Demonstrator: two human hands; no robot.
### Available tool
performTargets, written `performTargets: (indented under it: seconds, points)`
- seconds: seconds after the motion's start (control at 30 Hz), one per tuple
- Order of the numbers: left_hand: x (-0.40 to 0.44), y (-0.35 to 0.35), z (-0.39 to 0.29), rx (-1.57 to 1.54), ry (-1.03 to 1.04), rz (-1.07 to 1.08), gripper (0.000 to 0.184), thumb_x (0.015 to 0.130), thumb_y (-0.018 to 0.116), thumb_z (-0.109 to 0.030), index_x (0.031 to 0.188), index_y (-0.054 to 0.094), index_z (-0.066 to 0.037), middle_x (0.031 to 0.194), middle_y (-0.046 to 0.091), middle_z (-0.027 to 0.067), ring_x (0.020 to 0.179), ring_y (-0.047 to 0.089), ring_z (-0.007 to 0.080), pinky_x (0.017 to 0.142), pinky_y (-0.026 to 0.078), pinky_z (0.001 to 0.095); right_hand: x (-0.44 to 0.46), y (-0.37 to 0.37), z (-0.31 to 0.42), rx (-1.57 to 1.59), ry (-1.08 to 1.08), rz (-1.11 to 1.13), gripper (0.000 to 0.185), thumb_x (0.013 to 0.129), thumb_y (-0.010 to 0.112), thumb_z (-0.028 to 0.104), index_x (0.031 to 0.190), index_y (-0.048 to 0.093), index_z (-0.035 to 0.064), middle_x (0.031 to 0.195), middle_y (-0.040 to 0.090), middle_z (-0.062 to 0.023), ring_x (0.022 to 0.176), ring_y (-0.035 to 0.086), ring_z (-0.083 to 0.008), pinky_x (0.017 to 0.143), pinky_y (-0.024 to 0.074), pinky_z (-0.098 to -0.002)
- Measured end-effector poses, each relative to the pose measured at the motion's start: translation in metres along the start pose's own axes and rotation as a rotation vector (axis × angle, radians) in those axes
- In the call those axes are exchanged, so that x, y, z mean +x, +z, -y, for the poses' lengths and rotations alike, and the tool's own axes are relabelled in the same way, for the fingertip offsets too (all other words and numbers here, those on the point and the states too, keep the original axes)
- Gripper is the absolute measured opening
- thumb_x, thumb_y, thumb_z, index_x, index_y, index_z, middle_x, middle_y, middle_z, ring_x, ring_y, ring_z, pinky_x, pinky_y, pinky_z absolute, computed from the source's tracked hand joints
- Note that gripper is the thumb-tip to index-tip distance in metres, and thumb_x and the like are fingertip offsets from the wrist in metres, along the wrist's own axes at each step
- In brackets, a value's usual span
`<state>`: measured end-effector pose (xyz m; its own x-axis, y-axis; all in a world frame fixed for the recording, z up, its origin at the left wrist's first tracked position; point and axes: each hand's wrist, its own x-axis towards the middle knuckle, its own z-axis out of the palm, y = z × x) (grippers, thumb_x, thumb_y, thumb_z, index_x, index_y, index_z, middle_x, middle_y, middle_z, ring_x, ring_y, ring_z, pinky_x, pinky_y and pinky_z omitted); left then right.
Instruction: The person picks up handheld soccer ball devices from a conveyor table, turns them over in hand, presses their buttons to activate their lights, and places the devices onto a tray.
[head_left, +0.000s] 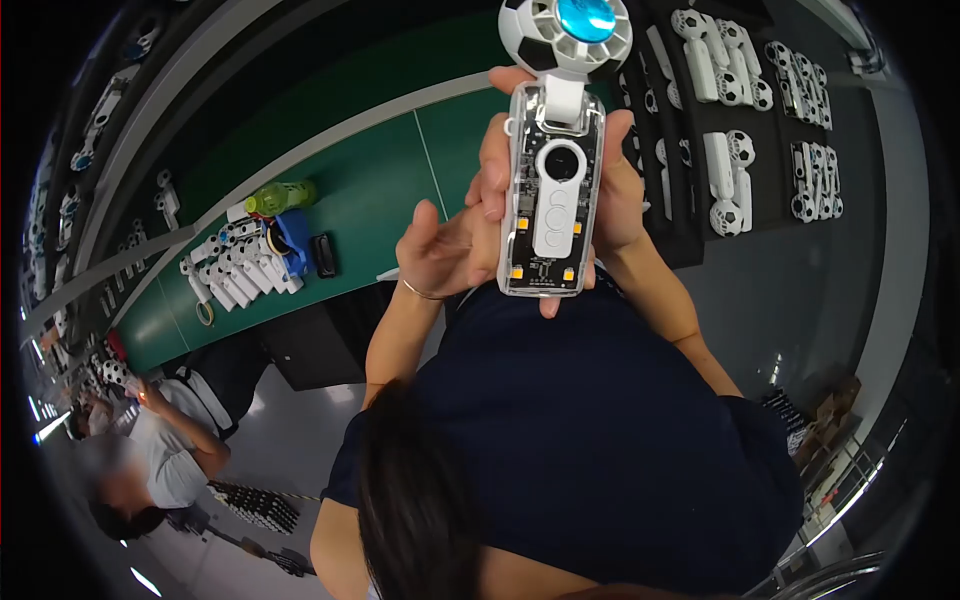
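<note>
A handheld fan (548,225) is held up close in front of me, its clear casing showing a dark circuit board and a white button panel. Its head (530,40) looks like a black-and-white football with a shiny blue centre. My right hand (622,190) is closed round the handle, thumb along the right edge, with fingers showing at the left edge. Beside the lower left of the handle is my left hand (450,250), wearing a thin bracelet. Its thumb stands apart, and its other fingers pass behind the fan, mostly hidden.
A green table (380,165) carries several white fans (240,265), a green bottle (280,197), a blue object (292,243) and a tape roll (205,314). Dark trays at right hold more football fans (730,180). Another person (170,450) sits at lower left.
</note>
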<state>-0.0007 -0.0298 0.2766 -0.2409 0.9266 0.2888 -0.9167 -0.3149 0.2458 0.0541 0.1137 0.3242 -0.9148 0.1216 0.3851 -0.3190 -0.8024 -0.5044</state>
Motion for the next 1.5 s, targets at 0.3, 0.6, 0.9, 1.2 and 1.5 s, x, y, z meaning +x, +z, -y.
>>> performTargets:
  seconds: [0.3,0.6,0.9,1.2,1.5]
  points:
    - [-0.007,0.018,0.026,0.146,-0.003,-0.262,0.066,0.086,0.027,-0.067,0.097,0.058,-0.010,0.097,0.050,0.0296,0.073,0.059,0.0290,0.054,0.049,0.0333,-0.017,-0.001,-0.001,0.203,-0.043,0.017,0.079,0.090,0.023,0.060,0.135,0.025,-0.0049,0.109,0.051,-0.0154,0.090,0.061,-0.0217,0.075,0.0539,-0.0319]
    - [0.000,0.025,0.034,0.046,-0.170,-0.209,0.070,0.087,0.028,-0.065,0.124,0.046,-0.008,0.096,0.053,0.0359,0.051,0.058,0.0249,0.048,0.049,0.0316,-0.030,0.006,0.012,-0.181,-0.041,-0.126,0.074,0.088,0.044,0.054,0.131,0.032,-0.0043,0.106,0.053,-0.0111,0.092,0.057,-0.0157,0.078,0.0496,-0.0283]
    - [0.014,0.021,0.035,-0.295,-0.223,-0.231,0.050,0.097,0.022,-0.044,0.115,0.048,-0.006,0.080,0.059,0.0196,0.038,0.045,0.0133,0.045,0.041,0.0257,-0.020,0.024,0.024,-0.656,-0.073,-0.481,0.071,0.070,0.076,0.021,0.126,0.038,0.0002,0.112,0.051,-0.0089,0.098,0.051,-0.0153,0.086,0.0417,-0.0283]
    - [0.022,0.006,0.029,0.000,-0.252,-0.312,0.056,0.092,0.030,-0.053,0.123,0.043,-0.008,0.094,0.059,0.0149,0.044,0.051,0.0164,0.033,0.038,0.0211,-0.033,0.026,0.047,-0.844,-0.031,-0.296,0.058,0.065,0.074,0.008,0.117,0.051,-0.0040,0.109,0.057,-0.0110,0.100,0.055,-0.0171,0.091,0.0419,-0.0308]
    - [0.054,0.051,0.015,1.002,-0.113,-0.392,0.050,0.095,0.040,-0.039,0.119,0.040,0.005,0.099,0.060,0.0255,0.060,0.059,0.0158,0.043,0.045,0.0214,-0.025,-0.002,0.060,-0.177,-0.540,-0.495,0.079,0.070,0.071,0.005,0.136,0.028,0.0077,0.126,0.046,-0.0200,0.106,0.057,-0.0283,0.090,0.0505,-0.0408]
